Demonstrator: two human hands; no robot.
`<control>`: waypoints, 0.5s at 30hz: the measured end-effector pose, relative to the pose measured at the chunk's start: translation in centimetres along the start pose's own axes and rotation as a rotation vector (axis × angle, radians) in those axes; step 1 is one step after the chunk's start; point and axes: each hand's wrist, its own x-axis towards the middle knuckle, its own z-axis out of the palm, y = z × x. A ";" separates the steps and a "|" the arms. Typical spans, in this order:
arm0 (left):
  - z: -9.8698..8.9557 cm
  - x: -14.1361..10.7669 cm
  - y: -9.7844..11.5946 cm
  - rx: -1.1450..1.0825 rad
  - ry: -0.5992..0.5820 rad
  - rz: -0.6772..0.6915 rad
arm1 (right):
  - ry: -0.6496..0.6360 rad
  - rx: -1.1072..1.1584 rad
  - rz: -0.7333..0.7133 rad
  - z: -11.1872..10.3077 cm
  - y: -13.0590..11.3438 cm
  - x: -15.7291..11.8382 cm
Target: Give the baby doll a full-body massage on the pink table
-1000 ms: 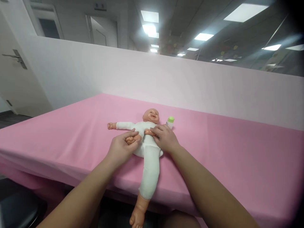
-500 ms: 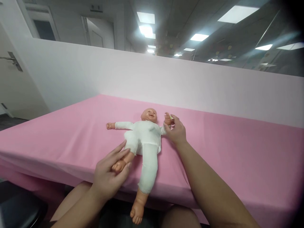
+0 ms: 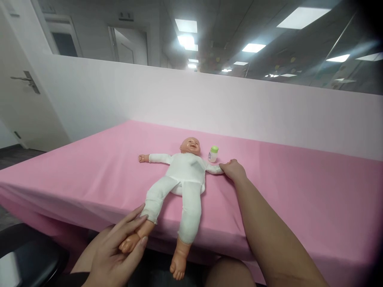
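Tbh looked like the limbs-held-apart step: white-cloth, tan-plastic baby doll on its back on the pink cloth-covered table, L hand loosely half-curled round its near-left foot, R hand closed on its right-side arm, next move prob needing gentle, even grip.

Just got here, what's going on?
A person has both bare hands on a doll lying face up on a pink-covered table. The left hand is around one leg near the foot; the right hand holds the end of one arm, hiding the doll's hand. Both doll feet reach past the table's near edge. A small green-capped bottle stands between the doll's head and the right hand.
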 end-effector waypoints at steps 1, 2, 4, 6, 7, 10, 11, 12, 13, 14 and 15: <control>0.1 0.1 0.0 -0.009 0.002 -0.002 | 0.029 0.007 -0.013 0.0 -0.1 -0.2; 0.3 0.3 0.0 -0.019 0.009 -0.007 | 0.072 0.031 -0.039 -0.1 -0.2 -0.4; 0.6 0.6 0.3 -0.051 0.027 -0.018 | 0.190 0.114 -0.141 -0.2 -0.7 -1.1; 1.1 1.1 0.8 -0.094 0.034 -0.022 | 0.299 0.211 -0.282 -0.1 -1.5 -2.2; 1.3 1.4 1.0 -0.113 0.031 -0.023 | 0.327 0.251 -0.355 0.1 -2.1 -2.8; 2.2 3.4 1.8 -0.152 0.036 -0.019 | 0.322 0.274 -0.581 1.2 -3.9 -4.8; 2.6 4.3 2.0 -0.156 0.039 -0.017 | 0.313 0.241 -0.662 1.7 -4.4 -5.5; 2.9 5.4 2.2 -0.156 0.027 -0.018 | 0.305 0.193 -0.743 2.3 -4.9 -6.0; 3.3 6.5 2.3 -0.151 0.007 -0.023 | 0.299 0.137 -0.823 2.9 -5.2 -6.5; 3.7 7.6 2.5 -0.148 -0.014 -0.027 | 0.292 0.082 -0.895 3.5 -5.5 -6.9; 4.2 8.6 2.6 -0.144 -0.038 -0.035 | 0.286 0.037 -0.953 4.0 -5.7 -7.2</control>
